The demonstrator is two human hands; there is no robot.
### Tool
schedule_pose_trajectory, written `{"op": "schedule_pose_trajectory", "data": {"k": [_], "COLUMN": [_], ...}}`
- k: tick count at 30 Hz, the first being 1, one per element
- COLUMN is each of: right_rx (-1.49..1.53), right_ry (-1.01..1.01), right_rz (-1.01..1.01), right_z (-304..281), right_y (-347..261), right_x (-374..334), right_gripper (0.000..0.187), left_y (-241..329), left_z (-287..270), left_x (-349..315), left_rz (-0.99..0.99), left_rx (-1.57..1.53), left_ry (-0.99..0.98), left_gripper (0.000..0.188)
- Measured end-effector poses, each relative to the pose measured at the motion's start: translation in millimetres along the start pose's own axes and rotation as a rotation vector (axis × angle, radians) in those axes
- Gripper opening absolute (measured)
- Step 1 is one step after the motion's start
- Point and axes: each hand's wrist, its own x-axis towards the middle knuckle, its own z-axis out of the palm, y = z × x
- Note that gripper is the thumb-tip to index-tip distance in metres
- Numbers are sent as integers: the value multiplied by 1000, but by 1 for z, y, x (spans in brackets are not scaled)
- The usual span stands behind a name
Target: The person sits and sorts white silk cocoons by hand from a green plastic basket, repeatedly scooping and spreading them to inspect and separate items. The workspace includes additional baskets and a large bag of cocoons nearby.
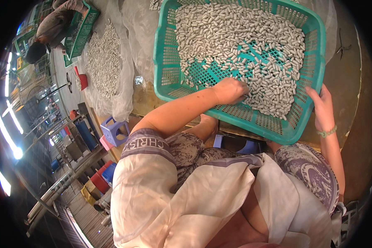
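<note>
A green plastic basket with slotted walls sits tilted in front of me. Many small grey cylindrical pieces are spread over its bottom, thickest along the far side. Patches of the green mesh bottom show through in the middle. My left hand is inside the basket near its front wall, its fingers curled down among the pieces; what they hold, if anything, is hidden. My right hand, with a pale green bracelet on the wrist, grips the basket's right rim, thumb over the edge.
On the left, more grey pieces lie heaped on clear plastic sheeting beside a red scoop. Another person bends over a second green basket. A purple stool stands near my left elbow.
</note>
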Motion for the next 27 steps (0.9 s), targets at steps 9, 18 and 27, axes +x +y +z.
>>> {"op": "schedule_pose_trajectory", "data": {"k": [9, 18, 27], "right_rx": [39, 17, 7], "right_ry": [1, -4, 1], "right_rz": [53, 5, 45], "right_z": [1, 1, -2], "right_y": [-2, 1, 3], "right_x": [-1, 2, 3], "right_gripper": [30, 29, 29], "left_y": [-3, 10, 14], "left_z": [-5, -5, 4], "left_x": [2, 19, 21], "left_rz": [-26, -253, -238], "left_rx": [-206, -423, 104], "left_ry": [122, 186, 132], "left_gripper": [10, 9, 14]}}
